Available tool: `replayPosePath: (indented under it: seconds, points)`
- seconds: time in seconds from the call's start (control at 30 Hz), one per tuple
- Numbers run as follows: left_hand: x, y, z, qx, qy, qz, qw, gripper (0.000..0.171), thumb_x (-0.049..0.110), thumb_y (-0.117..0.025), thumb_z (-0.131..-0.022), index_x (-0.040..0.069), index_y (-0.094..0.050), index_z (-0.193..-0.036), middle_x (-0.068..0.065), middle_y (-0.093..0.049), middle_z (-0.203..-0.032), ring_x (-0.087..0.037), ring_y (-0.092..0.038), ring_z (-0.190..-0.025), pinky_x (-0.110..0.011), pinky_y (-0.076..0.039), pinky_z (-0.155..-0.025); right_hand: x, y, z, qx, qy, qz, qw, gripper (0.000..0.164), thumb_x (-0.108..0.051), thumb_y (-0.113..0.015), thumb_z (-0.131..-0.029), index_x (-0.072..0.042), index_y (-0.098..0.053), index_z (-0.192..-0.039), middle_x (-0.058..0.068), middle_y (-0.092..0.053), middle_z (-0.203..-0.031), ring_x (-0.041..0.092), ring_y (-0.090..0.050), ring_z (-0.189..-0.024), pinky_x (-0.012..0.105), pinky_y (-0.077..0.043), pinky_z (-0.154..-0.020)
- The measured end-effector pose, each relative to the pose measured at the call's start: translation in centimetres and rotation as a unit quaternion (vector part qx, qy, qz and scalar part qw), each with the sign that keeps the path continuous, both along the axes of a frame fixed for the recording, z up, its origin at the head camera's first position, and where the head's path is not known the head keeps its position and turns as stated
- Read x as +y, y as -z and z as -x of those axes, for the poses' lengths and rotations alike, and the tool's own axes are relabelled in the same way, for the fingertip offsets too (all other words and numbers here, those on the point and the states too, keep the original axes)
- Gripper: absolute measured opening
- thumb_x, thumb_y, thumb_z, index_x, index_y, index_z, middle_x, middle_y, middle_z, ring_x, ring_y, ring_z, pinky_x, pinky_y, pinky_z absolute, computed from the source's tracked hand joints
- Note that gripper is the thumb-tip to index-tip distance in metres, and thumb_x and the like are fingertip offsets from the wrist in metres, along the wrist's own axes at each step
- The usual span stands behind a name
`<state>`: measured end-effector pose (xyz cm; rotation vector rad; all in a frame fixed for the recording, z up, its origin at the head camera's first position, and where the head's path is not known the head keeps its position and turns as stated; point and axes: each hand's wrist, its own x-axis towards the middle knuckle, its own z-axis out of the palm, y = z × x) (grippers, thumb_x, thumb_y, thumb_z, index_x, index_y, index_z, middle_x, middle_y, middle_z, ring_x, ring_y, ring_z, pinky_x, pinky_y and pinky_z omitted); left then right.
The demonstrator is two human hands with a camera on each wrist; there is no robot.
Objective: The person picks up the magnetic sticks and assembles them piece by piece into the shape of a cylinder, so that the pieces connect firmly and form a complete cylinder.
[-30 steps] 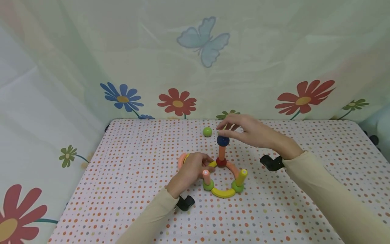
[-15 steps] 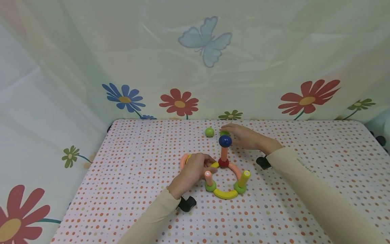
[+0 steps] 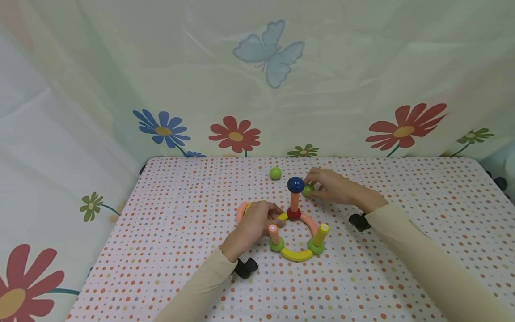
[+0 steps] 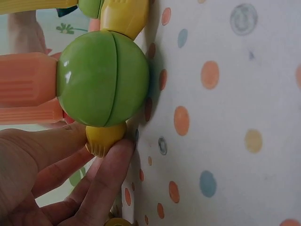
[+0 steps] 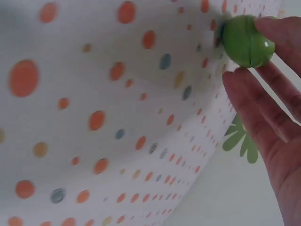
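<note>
A ring of curved yellow and salmon rods, joined by balls, lies on the table. My left hand (image 3: 255,221) pinches a yellow curved rod (image 4: 103,140) on the ring's left side, just beside a green ball (image 4: 101,80). From the red ball (image 3: 293,214) at the back rises a salmon stick (image 3: 294,202) topped by a dark blue ball (image 3: 295,184). A pink stick (image 3: 274,234) and a yellow stick (image 3: 321,235) stand on the front green balls. Right of the blue ball, my right hand (image 3: 335,187) holds a loose green ball (image 5: 247,41) between thumb and fingers.
Another green ball (image 3: 275,173) rests near the table's back edge. Curved salmon (image 3: 242,211) and yellow pieces lie behind the left hand, partly hidden by it. A flowered curtain (image 3: 342,89) hangs behind the dotted tablecloth (image 3: 181,232).
My right hand has left the top of the blue ball, reached behind it to a green ball, and brought that ball forward and right. The left hand keeps its place.
</note>
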<state>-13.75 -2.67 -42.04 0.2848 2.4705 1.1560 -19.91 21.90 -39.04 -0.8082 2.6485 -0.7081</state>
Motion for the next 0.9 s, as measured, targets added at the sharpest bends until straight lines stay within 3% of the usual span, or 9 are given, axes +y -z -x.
replayPosePath:
  seconds: [0.13,0.37,0.57,0.73,0.9]
  points:
    - [0.0,0.0,0.1,-0.004,-0.005,-0.001,1.0,0.027,0.01,-0.087,-0.087,0.004,-0.078,-0.112,0.0,-0.063,-0.086,-0.012,-0.055,-0.075,-0.021,-0.044,-0.065,0.6,0.3,-0.8,0.002,-0.005,0.004,1.0,0.024,0.001,-0.077,-0.092,0.002,-0.074,-0.115,0.011,-0.065,-0.11,0.028,-0.066,-0.103,0.04,-0.06,-0.086]
    - [0.1,-0.1,0.0,0.0,-0.001,0.001,1.0,0.025,0.01,-0.086,-0.088,0.003,-0.078,-0.111,-0.001,-0.063,-0.086,-0.013,-0.055,-0.077,-0.021,-0.044,-0.065,1.6,1.7,-1.7,0.046,0.013,0.025,0.999,0.029,0.003,-0.083,-0.086,0.004,-0.073,-0.113,0.011,-0.061,-0.106,0.026,-0.066,-0.096,0.036,-0.061,-0.082]
    - [0.2,0.1,-0.1,0.016,0.006,0.0,0.9999,0.024,0.009,-0.084,-0.089,0.002,-0.078,-0.111,0.0,-0.065,-0.086,-0.012,-0.056,-0.077,-0.02,-0.044,-0.065,2.1,2.4,-2.2,0.073,0.059,0.037,0.995,0.035,-0.001,-0.085,-0.084,0.005,-0.072,-0.116,0.013,-0.064,-0.106,0.025,-0.065,-0.094,0.039,-0.06,-0.08]
    - [0.2,0.1,0.0,0.012,0.006,0.001,0.9999,0.026,0.01,-0.086,-0.088,0.002,-0.078,-0.112,0.0,-0.064,-0.086,-0.012,-0.055,-0.077,-0.02,-0.044,-0.065,2.4,-0.2,-3.7,0.072,0.075,0.103,0.989,0.035,0.002,-0.081,-0.087,0.007,-0.069,-0.12,0.018,-0.068,-0.115,0.033,-0.069,-0.101,0.044,-0.061,-0.085]
    - [0.1,-0.1,0.1,0.006,0.006,0.014,0.9999,0.027,0.012,-0.087,-0.087,0.005,-0.079,-0.111,0.001,-0.062,-0.085,-0.012,-0.055,-0.077,-0.021,-0.043,-0.066,2.7,-4.6,-5.7,0.078,0.041,0.151,0.985,0.035,0.0,-0.084,-0.087,-0.003,-0.072,-0.12,0.008,-0.067,-0.116,0.023,-0.068,-0.099,0.038,-0.062,-0.084]
